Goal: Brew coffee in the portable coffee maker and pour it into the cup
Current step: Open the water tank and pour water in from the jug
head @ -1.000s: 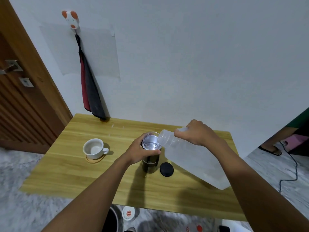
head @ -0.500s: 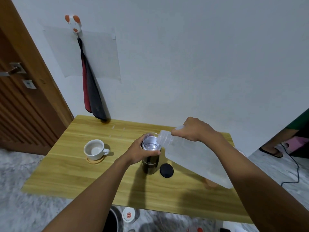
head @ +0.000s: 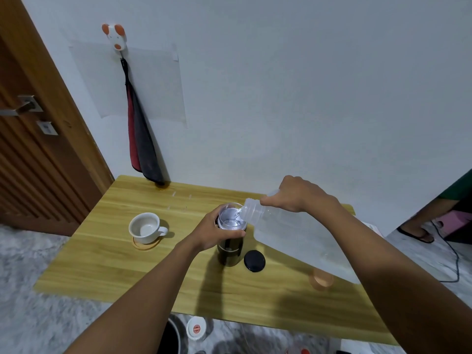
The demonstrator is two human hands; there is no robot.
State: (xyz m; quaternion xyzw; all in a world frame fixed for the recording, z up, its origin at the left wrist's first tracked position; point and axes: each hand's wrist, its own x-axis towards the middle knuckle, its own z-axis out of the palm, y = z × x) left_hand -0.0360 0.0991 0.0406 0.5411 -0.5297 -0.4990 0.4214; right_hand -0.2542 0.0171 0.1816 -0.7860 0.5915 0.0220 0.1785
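Observation:
The dark cylindrical coffee maker (head: 230, 254) stands upright mid-table with a clear open top chamber (head: 231, 217). My left hand (head: 213, 232) grips it just below that chamber. My right hand (head: 297, 196) holds the handle of a large translucent water jug (head: 301, 238), tilted so its mouth sits at the chamber's rim, with a thin stream of water running in. The black lid (head: 254, 261) lies flat just right of the maker. An empty white cup (head: 145, 227) sits on a round wooden coaster (head: 143, 246) to the left.
The wooden table (head: 102, 264) stands against a white wall. An orange cap (head: 321, 278) lies under the jug's base. A red and black cloth (head: 143, 149) hangs at the table's back left. A door (head: 30, 149) is left; a person's foot (head: 416, 232) and a cable are right.
The jug's base has risen, steepening its tilt toward the chamber and uncovering the orange cap on the table. My left hand and the coffee maker stayed put.

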